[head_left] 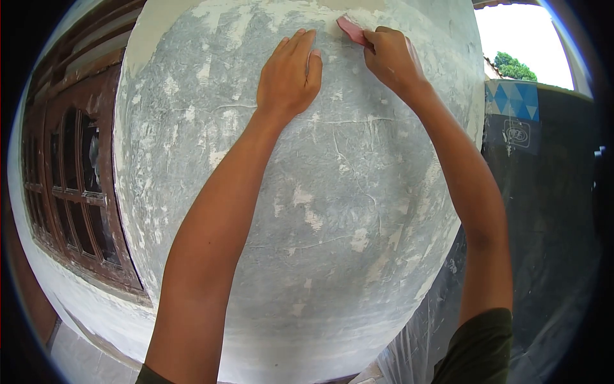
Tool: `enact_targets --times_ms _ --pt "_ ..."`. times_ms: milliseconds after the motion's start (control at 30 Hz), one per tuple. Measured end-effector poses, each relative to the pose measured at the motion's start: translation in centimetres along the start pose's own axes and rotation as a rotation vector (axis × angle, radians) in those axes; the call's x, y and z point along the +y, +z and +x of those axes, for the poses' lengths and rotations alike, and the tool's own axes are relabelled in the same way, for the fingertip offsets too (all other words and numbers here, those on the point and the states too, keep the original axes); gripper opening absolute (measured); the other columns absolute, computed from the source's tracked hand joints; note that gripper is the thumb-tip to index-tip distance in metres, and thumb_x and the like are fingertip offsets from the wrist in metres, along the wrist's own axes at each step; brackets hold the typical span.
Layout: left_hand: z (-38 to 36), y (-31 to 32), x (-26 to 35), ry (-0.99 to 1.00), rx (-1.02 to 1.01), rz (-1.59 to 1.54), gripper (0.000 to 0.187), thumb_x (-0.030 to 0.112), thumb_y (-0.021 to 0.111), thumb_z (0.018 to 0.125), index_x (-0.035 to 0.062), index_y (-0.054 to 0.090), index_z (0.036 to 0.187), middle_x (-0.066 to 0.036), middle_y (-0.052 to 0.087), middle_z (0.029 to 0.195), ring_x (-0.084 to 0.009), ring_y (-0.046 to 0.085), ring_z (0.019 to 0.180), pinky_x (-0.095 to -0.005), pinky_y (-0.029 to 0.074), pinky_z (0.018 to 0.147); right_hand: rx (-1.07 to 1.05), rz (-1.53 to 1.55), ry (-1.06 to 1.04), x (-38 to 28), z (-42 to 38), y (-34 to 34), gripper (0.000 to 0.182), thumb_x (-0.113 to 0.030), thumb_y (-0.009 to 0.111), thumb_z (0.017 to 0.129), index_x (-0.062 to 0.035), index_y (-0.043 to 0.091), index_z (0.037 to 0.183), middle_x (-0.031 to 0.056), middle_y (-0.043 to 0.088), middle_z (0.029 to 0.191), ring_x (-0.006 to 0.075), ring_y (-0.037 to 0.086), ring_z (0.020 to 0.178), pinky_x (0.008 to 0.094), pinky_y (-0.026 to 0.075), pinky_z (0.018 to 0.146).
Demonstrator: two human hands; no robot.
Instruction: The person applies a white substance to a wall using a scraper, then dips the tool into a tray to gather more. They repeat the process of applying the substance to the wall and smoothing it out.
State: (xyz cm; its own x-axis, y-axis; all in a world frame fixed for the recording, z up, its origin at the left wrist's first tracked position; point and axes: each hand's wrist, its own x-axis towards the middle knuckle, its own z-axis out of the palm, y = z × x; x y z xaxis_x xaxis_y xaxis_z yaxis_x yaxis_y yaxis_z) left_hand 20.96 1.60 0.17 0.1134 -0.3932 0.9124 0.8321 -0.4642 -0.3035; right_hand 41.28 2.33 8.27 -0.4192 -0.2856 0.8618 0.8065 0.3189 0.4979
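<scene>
My right hand [393, 57] pinches a pink putty scraper [352, 31] between thumb and fingers, its flat blade smeared with white and held at the upper part of the wall. The wall [320, 173] is grey and rough, with scattered white patches of filler and thin cracks running across it. To the left, my left hand [289, 73] lies against the wall surface, fingers stretched upward and thumb a little apart, with nothing in it. A pale, smoother band of filler [332, 5] runs along the top, right above the scraper.
A brown wooden window [80, 173] with small panes stands on the left. At right is a dark wall [543, 192] with a blue-and-white patterned strip [511, 100]. Clear plastic sheeting [412, 345] hangs low at right. Floor tiles [83, 358] show at lower left.
</scene>
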Motion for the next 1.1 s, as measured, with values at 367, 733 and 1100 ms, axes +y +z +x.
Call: enact_targets --times_ms 367,733,1100 --pt "-0.1 0.0 -0.1 -0.004 -0.013 -0.006 0.042 0.022 0.041 0.100 0.0031 0.055 0.134 -0.019 0.058 0.135 -0.0374 0.053 0.127 -0.0417 0.037 0.114 0.072 0.101 0.161 2.3 3.9 1.4 0.027 -0.019 0.057 0.090 0.0037 0.069 0.083 0.0279 0.063 0.084 0.0440 0.065 0.079 0.0488 0.050 0.070" --pt "-0.1 0.1 0.0 0.026 0.041 0.005 0.039 0.020 0.046 0.097 -0.0040 0.059 0.125 -0.023 0.063 0.126 -0.0356 0.057 0.123 -0.0438 0.040 0.111 0.251 0.198 0.175 1.6 6.6 0.2 0.055 -0.042 0.054 0.099 0.0061 0.067 0.076 0.0343 0.058 0.080 0.0481 0.064 0.077 0.0515 0.047 0.064" --pt "-0.1 0.2 -0.2 0.004 -0.002 -0.007 0.041 0.021 0.042 0.099 0.0022 0.056 0.133 -0.019 0.059 0.134 -0.0368 0.055 0.125 -0.0414 0.037 0.114 0.112 0.132 0.004 -1.2 2.8 0.1 0.013 -0.006 0.059 0.083 -0.0011 0.067 0.092 0.0194 0.068 0.091 0.0413 0.065 0.085 0.0464 0.053 0.075"
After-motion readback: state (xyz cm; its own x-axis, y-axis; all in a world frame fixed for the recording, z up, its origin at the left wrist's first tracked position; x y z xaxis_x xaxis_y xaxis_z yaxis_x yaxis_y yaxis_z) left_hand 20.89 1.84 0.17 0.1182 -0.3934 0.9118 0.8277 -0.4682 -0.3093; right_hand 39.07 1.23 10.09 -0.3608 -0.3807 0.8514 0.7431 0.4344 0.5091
